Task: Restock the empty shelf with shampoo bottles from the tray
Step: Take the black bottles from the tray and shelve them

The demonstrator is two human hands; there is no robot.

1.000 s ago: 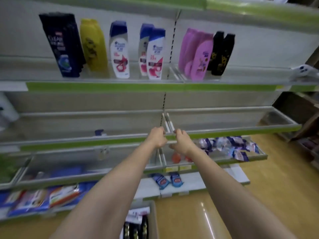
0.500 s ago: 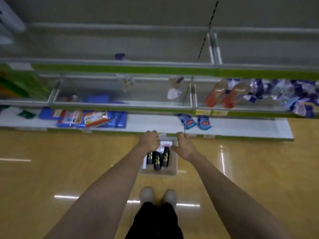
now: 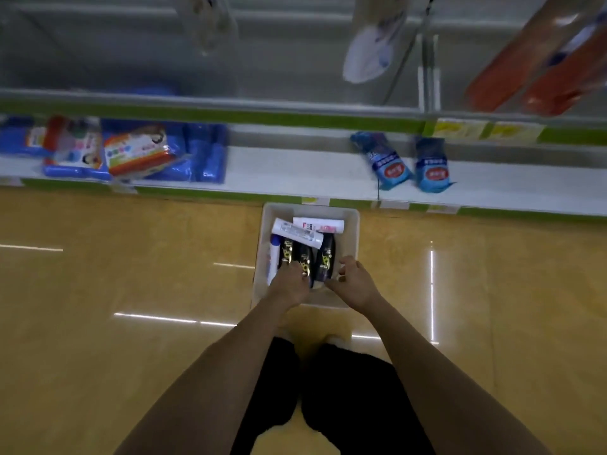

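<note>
Since one second ago the view has swung from the empty shelf rail, which both hands were touching, down to the floor. Both hands now reach into the tray (image 3: 351, 224) at frame centre, just below the bottom shelf (image 3: 295, 172). This indicates the pick step is starting; no bottle from the tray is on the shelf yet.

The left hand (image 3: 290, 285) lies on the black bottles (image 3: 325, 257), fingers curled over the near ends of the left two; whether a grip is closed cannot be told. The right hand (image 3: 356, 285) is just right of the third black bottle, fingers half spread and holding nothing.

The black bottles lie side by side lengthwise, dark with gold markings. White bottles (image 3: 297, 231) lie across the far end of the tray, one tilted over the black ones.
</note>
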